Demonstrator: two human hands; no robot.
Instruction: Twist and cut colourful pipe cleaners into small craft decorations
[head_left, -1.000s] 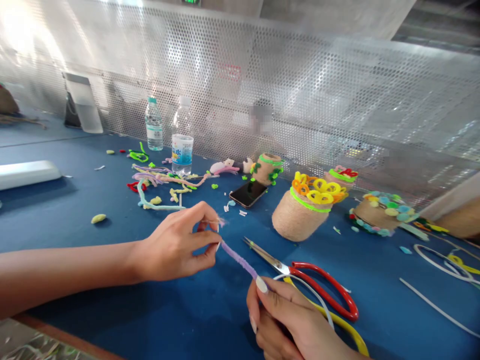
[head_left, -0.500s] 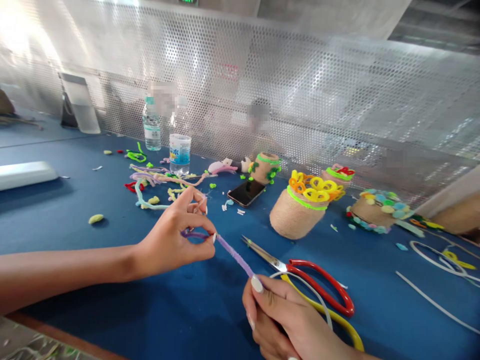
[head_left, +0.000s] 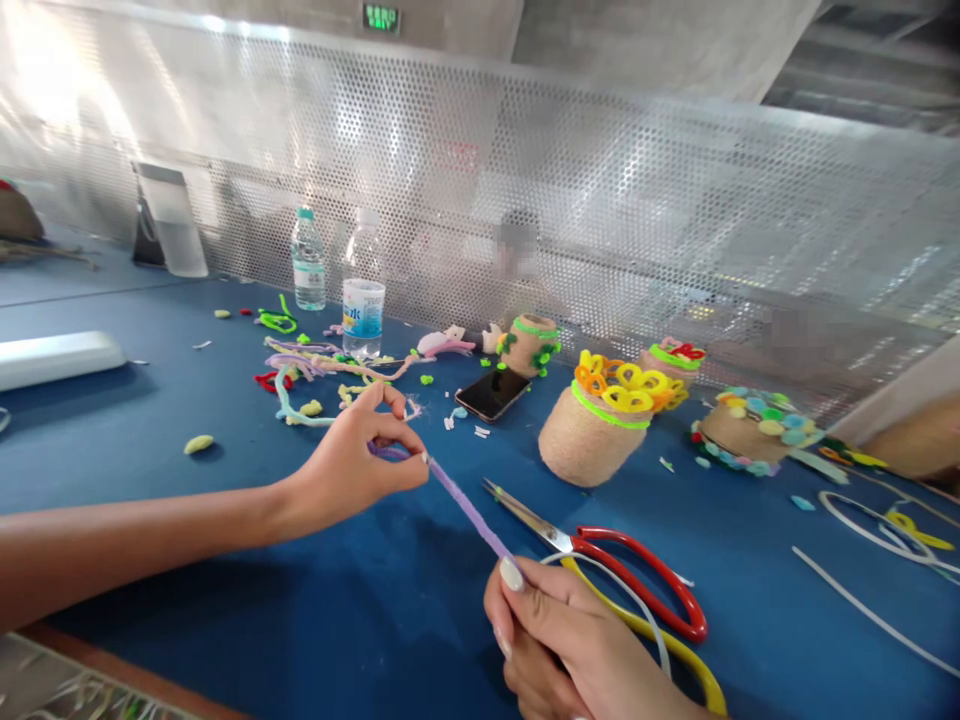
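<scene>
A purple pipe cleaner [head_left: 471,508] is stretched between my two hands above the blue table. My left hand [head_left: 360,440] pinches it between thumb and finger, and a loop of it shows behind the thumb. At its lower end my right hand [head_left: 559,635] is closed round it, thumb on top. Scissors [head_left: 559,540] with one red and one yellow handle lie open just beyond my right hand, partly hidden by it. A thin white strand [head_left: 630,580] curves across the handles.
Twine-wrapped pots [head_left: 589,445] with fuzzy decorations stand at the right. A phone [head_left: 493,392] lies behind my hands. Loose pipe cleaners [head_left: 281,398] and two bottles [head_left: 364,300] are at the back left. A white case [head_left: 60,360] lies far left; a perforated panel [head_left: 450,200] borders the table.
The view has tilted up slightly. My left hand's fingers are a little more closed together, and the purple pipe cleaner stays stretched between both hands. The scissors and pots have not moved on the table.
</scene>
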